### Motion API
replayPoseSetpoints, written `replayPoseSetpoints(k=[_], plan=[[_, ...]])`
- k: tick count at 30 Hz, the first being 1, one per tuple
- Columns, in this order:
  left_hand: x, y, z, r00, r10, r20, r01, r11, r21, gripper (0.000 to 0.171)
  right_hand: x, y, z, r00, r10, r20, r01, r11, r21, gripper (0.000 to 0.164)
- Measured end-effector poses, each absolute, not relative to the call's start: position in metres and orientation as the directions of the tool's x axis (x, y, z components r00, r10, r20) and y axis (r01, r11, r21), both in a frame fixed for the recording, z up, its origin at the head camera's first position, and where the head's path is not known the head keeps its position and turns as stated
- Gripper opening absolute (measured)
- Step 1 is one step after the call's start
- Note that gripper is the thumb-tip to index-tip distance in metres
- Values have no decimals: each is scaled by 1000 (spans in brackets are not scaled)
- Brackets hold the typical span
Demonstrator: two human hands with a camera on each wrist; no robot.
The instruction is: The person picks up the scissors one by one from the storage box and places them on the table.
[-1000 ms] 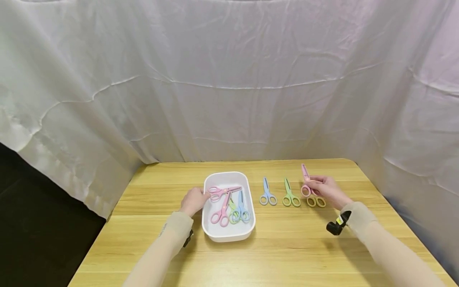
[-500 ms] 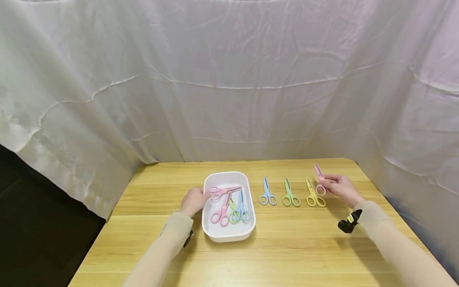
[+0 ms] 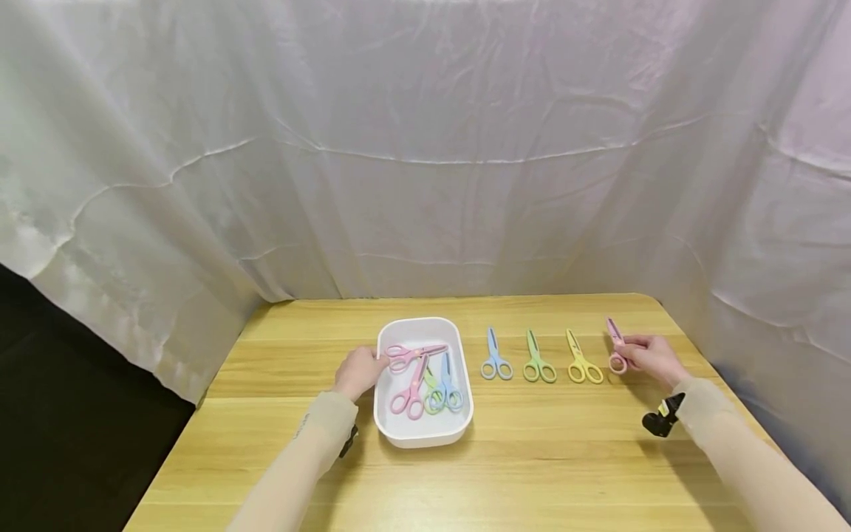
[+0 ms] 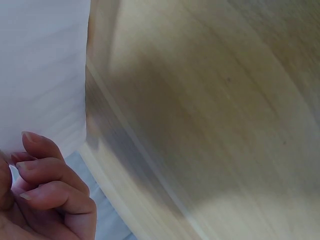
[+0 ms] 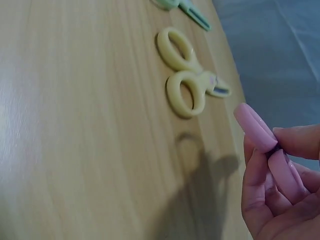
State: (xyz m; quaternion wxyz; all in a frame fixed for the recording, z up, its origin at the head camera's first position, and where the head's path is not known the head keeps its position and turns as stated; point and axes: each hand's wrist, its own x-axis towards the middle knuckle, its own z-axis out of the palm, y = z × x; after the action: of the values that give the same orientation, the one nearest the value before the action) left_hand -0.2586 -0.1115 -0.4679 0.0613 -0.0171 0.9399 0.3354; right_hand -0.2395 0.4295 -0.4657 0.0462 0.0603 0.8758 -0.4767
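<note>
My right hand (image 3: 654, 358) pinches a pair of pink scissors (image 3: 616, 344) by the handles, blades pointing away from me. In the right wrist view these pink scissors (image 5: 257, 130) are above the table, with their shadow on the wood. To their left lie yellow scissors (image 3: 581, 360), green scissors (image 3: 537, 360) and blue scissors (image 3: 493, 357) in a row. My left hand (image 3: 360, 371) grips the left rim of a white bin (image 3: 468, 384), fingers curled in the left wrist view. Inside lie pink scissors (image 3: 415, 389), more pink scissors (image 3: 403, 357), blue scissors (image 3: 446, 384) and partly hidden green scissors (image 3: 430, 382).
The wooden table (image 3: 532, 473) spreads under everything, with bare wood in front of the row. Pale curtains (image 3: 425, 185) hang behind it and at both sides. A dark area (image 3: 60, 421) is at the left.
My right hand has carried the pink scissors to the right, from over the yellow pair to beyond it, and somewhat lower, uncovering the yellow pair. My left hand and the bin have stayed put.
</note>
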Motion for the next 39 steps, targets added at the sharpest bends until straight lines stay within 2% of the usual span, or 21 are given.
replayPoseSetpoints(k=[10, 21, 29, 39], plan=[[-258, -112, -468, -992, 3, -128, -80, 770, 633, 33, -236, 444, -484, -976, 88, -198, 214, 553, -805, 57], [-258, -112, -468, -991, 4, -131, -81, 769, 634, 31, -237, 446, -491, -964, 108, -244, 266, 456, -849, 59], [-258, -111, -467, -990, -1, -138, -89, 768, 634, 31, -239, 449, -495, -964, 191, -187, 266, 630, -729, 56], [-258, -111, -467, -991, -7, -131, -90, 765, 638, 31, -237, 443, -489, -970, 215, -111, 238, 770, -592, 44]])
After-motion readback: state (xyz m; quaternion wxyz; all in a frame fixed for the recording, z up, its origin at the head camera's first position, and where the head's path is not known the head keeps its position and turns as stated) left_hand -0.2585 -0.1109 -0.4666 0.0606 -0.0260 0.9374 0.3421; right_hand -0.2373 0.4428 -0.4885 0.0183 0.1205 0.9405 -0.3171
